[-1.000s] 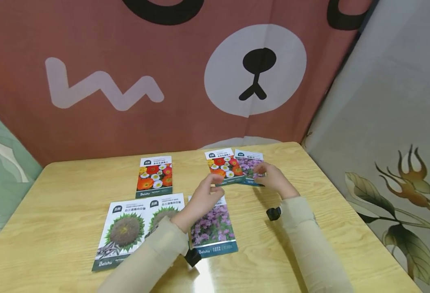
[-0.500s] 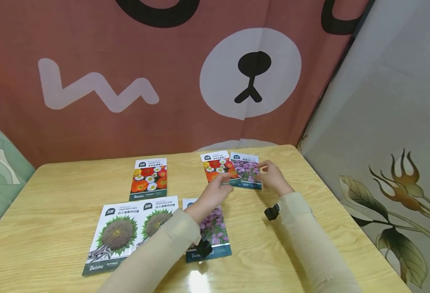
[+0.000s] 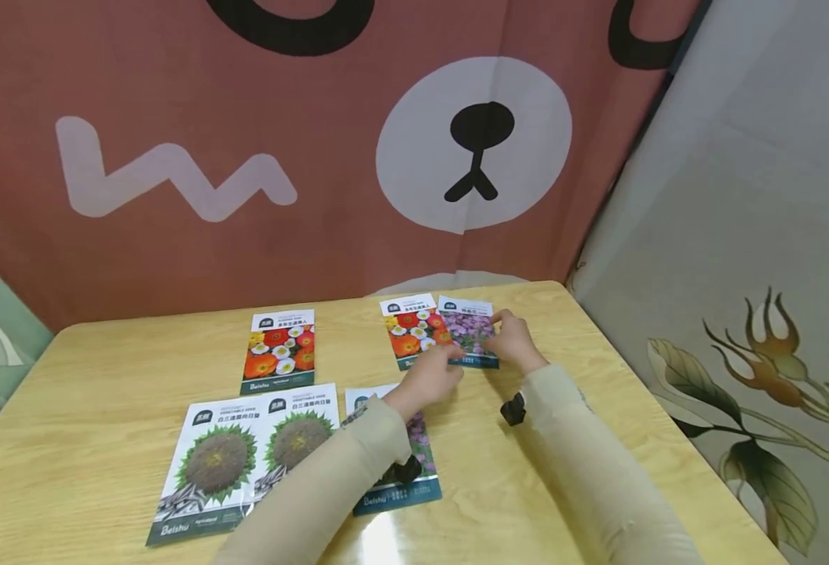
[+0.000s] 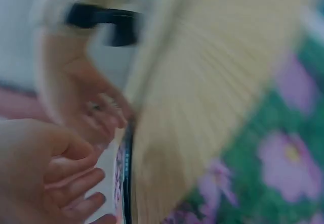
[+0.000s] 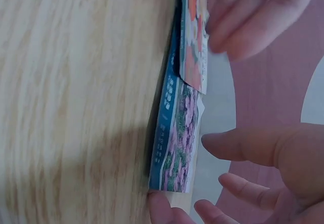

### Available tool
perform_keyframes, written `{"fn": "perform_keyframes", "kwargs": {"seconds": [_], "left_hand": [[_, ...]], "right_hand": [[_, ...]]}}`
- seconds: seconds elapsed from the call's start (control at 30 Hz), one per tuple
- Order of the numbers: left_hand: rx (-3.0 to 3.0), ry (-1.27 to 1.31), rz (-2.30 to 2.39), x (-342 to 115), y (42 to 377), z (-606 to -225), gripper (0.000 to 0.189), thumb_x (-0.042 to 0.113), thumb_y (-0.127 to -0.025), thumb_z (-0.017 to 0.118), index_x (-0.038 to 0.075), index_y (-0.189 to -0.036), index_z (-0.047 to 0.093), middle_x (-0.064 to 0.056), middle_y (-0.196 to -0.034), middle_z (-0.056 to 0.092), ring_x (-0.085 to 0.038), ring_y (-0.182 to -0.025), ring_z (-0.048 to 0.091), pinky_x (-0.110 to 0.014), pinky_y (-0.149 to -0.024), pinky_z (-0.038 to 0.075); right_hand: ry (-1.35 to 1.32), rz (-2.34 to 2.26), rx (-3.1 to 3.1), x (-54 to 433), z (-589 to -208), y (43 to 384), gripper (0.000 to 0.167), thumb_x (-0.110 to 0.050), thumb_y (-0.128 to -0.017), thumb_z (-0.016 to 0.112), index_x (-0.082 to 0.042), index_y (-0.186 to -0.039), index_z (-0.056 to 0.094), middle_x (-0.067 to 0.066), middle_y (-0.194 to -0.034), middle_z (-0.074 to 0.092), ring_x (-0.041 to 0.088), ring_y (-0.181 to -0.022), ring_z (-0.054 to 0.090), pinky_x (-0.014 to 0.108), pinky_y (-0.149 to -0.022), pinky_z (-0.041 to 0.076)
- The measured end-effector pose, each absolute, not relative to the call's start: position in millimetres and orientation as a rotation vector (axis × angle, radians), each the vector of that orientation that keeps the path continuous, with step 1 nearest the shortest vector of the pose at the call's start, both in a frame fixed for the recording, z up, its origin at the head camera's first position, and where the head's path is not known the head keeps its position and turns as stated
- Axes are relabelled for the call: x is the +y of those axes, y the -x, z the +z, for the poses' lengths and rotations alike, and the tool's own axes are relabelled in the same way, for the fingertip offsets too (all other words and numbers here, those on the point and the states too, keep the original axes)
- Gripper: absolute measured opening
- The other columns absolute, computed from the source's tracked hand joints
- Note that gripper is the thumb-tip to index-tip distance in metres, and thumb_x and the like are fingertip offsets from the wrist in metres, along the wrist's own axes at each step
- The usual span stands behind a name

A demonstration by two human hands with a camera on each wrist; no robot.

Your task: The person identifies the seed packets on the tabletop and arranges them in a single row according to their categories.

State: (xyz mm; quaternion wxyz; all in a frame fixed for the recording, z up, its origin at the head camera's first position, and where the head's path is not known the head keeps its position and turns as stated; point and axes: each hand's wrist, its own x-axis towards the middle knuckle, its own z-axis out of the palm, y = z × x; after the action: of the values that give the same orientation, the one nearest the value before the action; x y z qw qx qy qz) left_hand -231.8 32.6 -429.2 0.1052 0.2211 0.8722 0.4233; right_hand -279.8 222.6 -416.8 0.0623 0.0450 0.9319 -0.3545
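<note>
At the back right, a seed packet with red and orange poppies (image 3: 417, 329) overlaps the left side of a purple-flower seed packet (image 3: 472, 333). My left hand (image 3: 430, 380) is at the poppy packet's near edge; in the right wrist view its fingers (image 5: 235, 37) are loosely bent over the packet's face, without a visible grip. Beside the purple packet's right edge is my right hand (image 3: 516, 343). The right wrist view shows its thumb (image 5: 238, 144) above the packet and a fingertip (image 5: 159, 206) at the packet's edge, thumb and fingers apart.
Under my left forearm lies another purple-flower packet (image 3: 418, 490), partly hidden. Two sunflower packets (image 3: 217, 463) lie side by side at the front left, with another poppy packet (image 3: 280, 353) behind them. A bear-patterned cloth (image 3: 330, 243) hangs behind the wooden table (image 3: 139, 353).
My left hand has moved right to the poppy packet's near edge, its forearm now covering more of the near purple-flower packet. My right hand stays beside the back one. The head view has shifted slightly.
</note>
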Motion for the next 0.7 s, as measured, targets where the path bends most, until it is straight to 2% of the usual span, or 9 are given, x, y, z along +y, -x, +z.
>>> {"fn": "perform_keyframes", "kwargs": {"seconds": [0.07, 0.17, 0.27, 0.3, 0.4, 0.43, 0.53, 0.6, 0.7], "left_hand": [[2.705, -0.787, 1.031, 39, 231, -432, 0.039, 0.010, -0.099, 0.059, 0.000, -0.137, 0.060, -0.016, -0.140, 0.059, -0.032, -0.131, 0.054, -0.043, -0.110, 0.044], [2.831, -0.904, 0.747, 48, 229, -433, 0.040, 0.013, -0.099, 0.060, 0.002, -0.137, 0.061, -0.014, -0.140, 0.059, -0.031, -0.132, 0.053, -0.040, -0.112, 0.043], [2.876, -0.854, 0.549, 57, 227, -430, 0.044, 0.019, -0.100, 0.060, 0.005, -0.141, 0.057, -0.012, -0.149, 0.052, -0.031, -0.139, 0.047, -0.047, -0.115, 0.038], [2.880, -0.823, 0.497, 59, 226, -430, 0.045, 0.022, -0.101, 0.059, 0.006, -0.144, 0.056, -0.011, -0.152, 0.049, -0.031, -0.141, 0.044, -0.050, -0.116, 0.036], [2.868, -0.728, 0.403, 63, 226, -433, 0.049, 0.029, -0.103, 0.057, 0.011, -0.149, 0.050, -0.008, -0.159, 0.041, -0.032, -0.147, 0.035, -0.059, -0.117, 0.030], [2.868, -0.715, 0.391, 63, 226, -434, 0.050, 0.030, -0.104, 0.057, 0.012, -0.150, 0.050, -0.007, -0.159, 0.040, -0.032, -0.148, 0.034, -0.059, -0.117, 0.030], [2.876, -0.696, 0.346, 61, 226, -437, 0.049, 0.031, -0.104, 0.057, 0.015, -0.150, 0.049, -0.005, -0.159, 0.041, -0.032, -0.148, 0.034, -0.061, -0.116, 0.030], [2.878, -0.686, 0.341, 59, 226, -437, 0.049, 0.032, -0.104, 0.057, 0.016, -0.150, 0.050, -0.004, -0.158, 0.041, -0.031, -0.147, 0.034, -0.061, -0.116, 0.031], [2.865, -0.648, 0.341, 57, 227, -438, 0.050, 0.033, -0.104, 0.056, 0.019, -0.152, 0.048, -0.004, -0.160, 0.040, -0.029, -0.148, 0.033, -0.062, -0.116, 0.028]], "right_hand": [[-0.146, -1.089, 2.822, 223, -417, 279, 0.058, -0.005, -0.090, 0.069, 0.006, -0.140, 0.043, 0.036, -0.132, 0.048, 0.033, -0.087, 0.058, 0.038, -0.072, 0.053], [-0.168, -1.123, 2.809, 224, -416, 277, 0.059, -0.006, -0.091, 0.069, 0.006, -0.142, 0.042, 0.036, -0.136, 0.046, 0.032, -0.087, 0.061, 0.036, -0.068, 0.055], [-0.203, -1.224, 2.728, 228, -416, 278, 0.059, -0.008, -0.093, 0.067, 0.004, -0.145, 0.039, 0.035, -0.140, 0.044, 0.022, -0.066, 0.056, 0.035, -0.064, 0.055], [-0.226, -1.261, 2.692, 228, -416, 278, 0.059, -0.008, -0.095, 0.066, 0.003, -0.146, 0.038, 0.033, -0.143, 0.042, 0.018, -0.064, 0.053, 0.035, -0.066, 0.056], [-0.286, -1.361, 2.597, 228, -416, 278, 0.059, -0.010, -0.098, 0.063, 0.000, -0.149, 0.035, 0.030, -0.144, 0.040, 0.021, -0.071, 0.058, 0.040, -0.073, 0.059], [-0.301, -1.380, 2.582, 228, -416, 278, 0.059, -0.011, -0.098, 0.062, 0.000, -0.149, 0.035, 0.029, -0.143, 0.040, 0.024, -0.078, 0.060, 0.041, -0.075, 0.059], [-0.321, -1.434, 2.545, 226, -417, 278, 0.058, -0.010, -0.098, 0.062, 0.000, -0.149, 0.035, 0.029, -0.142, 0.040, 0.036, -0.111, 0.057, 0.044, -0.083, 0.059], [-0.334, -1.485, 2.508, 225, -418, 278, 0.058, -0.009, -0.098, 0.062, 0.000, -0.149, 0.035, 0.028, -0.141, 0.042, 0.036, -0.113, 0.055, 0.044, -0.085, 0.059], [-0.356, -1.550, 2.444, 226, -421, 279, 0.058, -0.006, -0.098, 0.060, 0.001, -0.150, 0.033, 0.027, -0.139, 0.043, 0.032, -0.106, 0.056, 0.042, -0.086, 0.058]]}}
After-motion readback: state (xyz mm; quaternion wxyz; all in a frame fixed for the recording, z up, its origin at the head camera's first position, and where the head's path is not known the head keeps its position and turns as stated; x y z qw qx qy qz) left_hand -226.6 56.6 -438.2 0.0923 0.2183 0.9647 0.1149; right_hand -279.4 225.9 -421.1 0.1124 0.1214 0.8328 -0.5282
